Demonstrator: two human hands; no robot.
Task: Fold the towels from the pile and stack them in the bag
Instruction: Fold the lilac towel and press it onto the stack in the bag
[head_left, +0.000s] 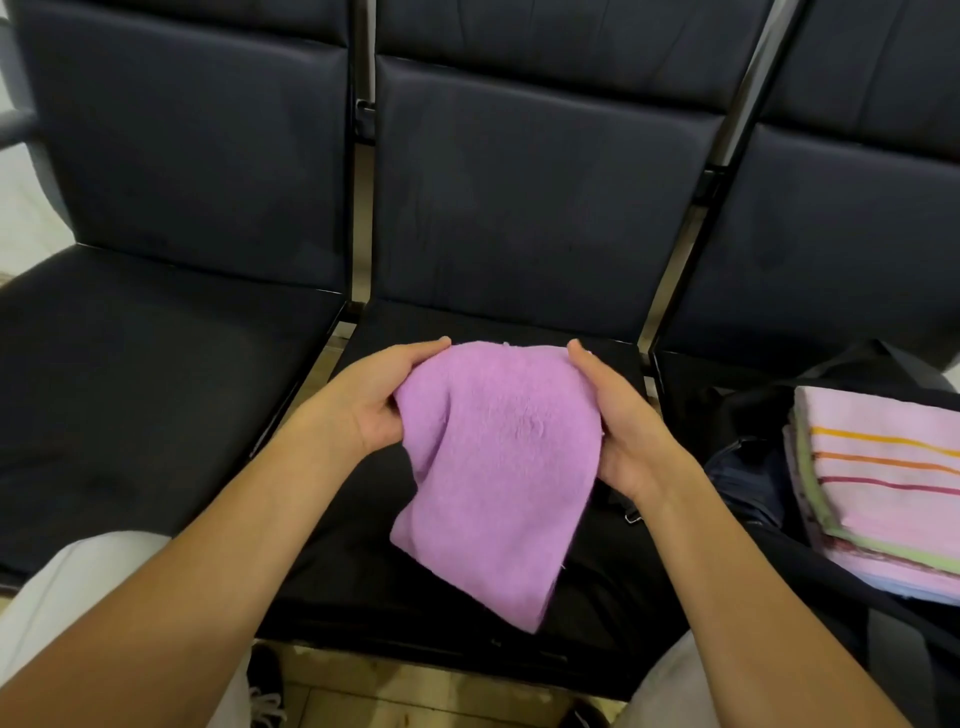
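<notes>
Towels (883, 467) already lie stacked in the bag (748, 467) beside our right hand (628, 436); with our left hand (374, 400) it clamps the purple towel (498, 467), half-folded.

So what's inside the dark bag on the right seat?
A stack of folded towels sits in the dark bag; the top one is pale pink with orange and red stripes, with green and blue edges below. The stack hides the bag's bottom.

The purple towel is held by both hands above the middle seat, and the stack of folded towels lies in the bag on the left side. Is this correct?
One detail is wrong. In the head view, the stack of folded towels lies in the bag on the right side, not the left. The purple towel is indeed held by the left hand and right hand above the middle seat.
</notes>
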